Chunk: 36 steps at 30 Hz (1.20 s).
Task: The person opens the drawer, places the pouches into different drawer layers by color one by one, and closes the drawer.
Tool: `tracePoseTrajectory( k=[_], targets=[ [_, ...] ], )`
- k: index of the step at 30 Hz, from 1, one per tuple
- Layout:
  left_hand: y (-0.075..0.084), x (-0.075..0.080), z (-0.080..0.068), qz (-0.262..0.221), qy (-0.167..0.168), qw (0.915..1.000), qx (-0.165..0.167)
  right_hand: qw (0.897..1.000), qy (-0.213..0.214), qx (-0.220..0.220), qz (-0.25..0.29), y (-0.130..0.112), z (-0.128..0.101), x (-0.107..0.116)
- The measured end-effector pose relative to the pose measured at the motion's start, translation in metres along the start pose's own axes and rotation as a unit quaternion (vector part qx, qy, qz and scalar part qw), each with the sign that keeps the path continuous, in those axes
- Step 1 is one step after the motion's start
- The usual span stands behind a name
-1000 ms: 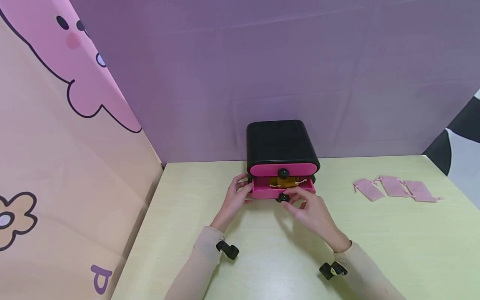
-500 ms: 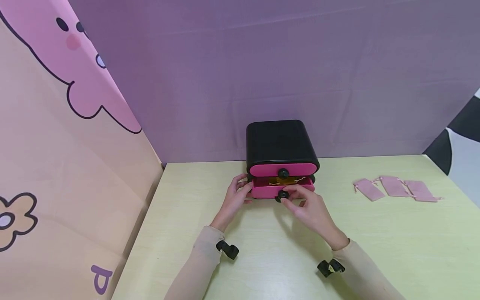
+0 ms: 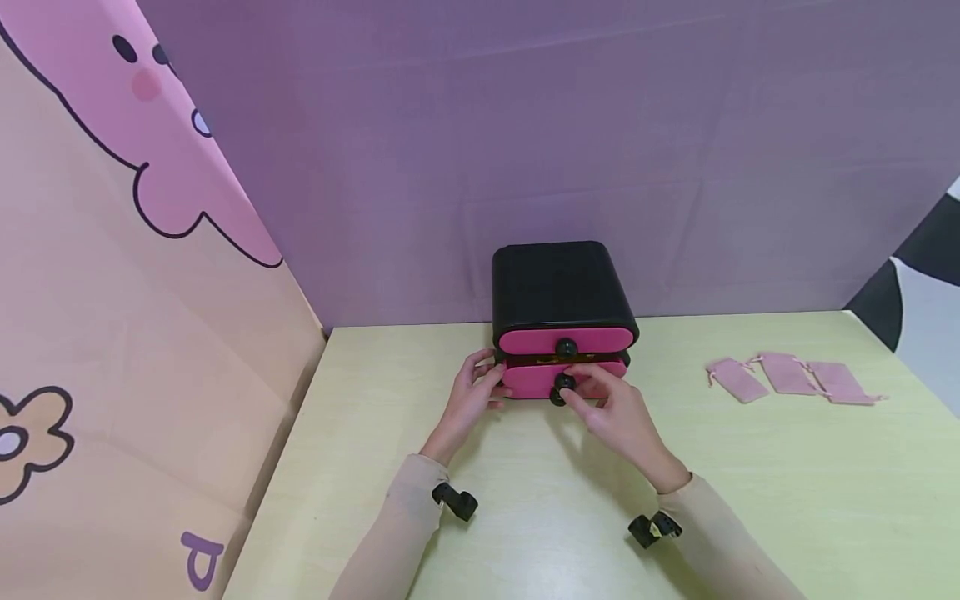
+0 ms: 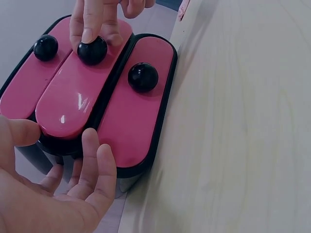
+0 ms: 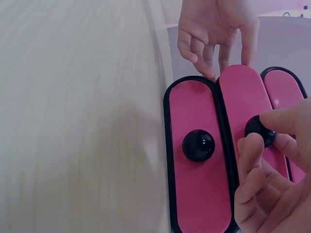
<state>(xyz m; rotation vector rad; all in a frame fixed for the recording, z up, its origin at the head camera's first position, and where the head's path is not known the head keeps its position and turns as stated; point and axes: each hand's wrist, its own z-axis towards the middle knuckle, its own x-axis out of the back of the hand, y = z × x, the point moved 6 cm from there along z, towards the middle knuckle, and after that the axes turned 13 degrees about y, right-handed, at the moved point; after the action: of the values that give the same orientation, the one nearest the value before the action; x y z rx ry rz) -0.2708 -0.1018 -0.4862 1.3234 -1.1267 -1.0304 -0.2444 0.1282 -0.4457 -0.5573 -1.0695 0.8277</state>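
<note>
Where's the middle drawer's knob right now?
The middle knob is right of centre in the head view, pinched by the right hand, just below the top knob.

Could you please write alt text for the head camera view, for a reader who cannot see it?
A person's right hand pinches the black knob of the slightly open middle pink drawer in a black cabinet, while the left hand touches the cabinet's left side. Three pink pouches lie to the right on a pale table, before a purple backdrop.

Soft light casts faint, blurry shadows across the table (image 3: 817, 492).
</note>
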Motion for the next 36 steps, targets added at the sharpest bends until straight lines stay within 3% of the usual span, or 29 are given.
tracePoseTrajectory(
  k=[23, 30, 36],
  targets=[
    [0.002, -0.002, 0.001, 0.007, 0.005, 0.9998, 0.016, 1.000, 0.020, -0.008, 0.024, 0.004, 0.005, -0.005],
    [0.003, 0.000, 0.001, 0.020, 0.009, 0.9998, 0.001, 0.998, 0.055, -0.026, 0.008, 0.006, 0.002, -0.001],
    [-0.001, 0.004, 0.003, 0.044, 0.025, 0.9987, -0.012, 0.999, 0.021, -0.020, -0.031, 0.012, 0.001, -0.007]
  ],
)
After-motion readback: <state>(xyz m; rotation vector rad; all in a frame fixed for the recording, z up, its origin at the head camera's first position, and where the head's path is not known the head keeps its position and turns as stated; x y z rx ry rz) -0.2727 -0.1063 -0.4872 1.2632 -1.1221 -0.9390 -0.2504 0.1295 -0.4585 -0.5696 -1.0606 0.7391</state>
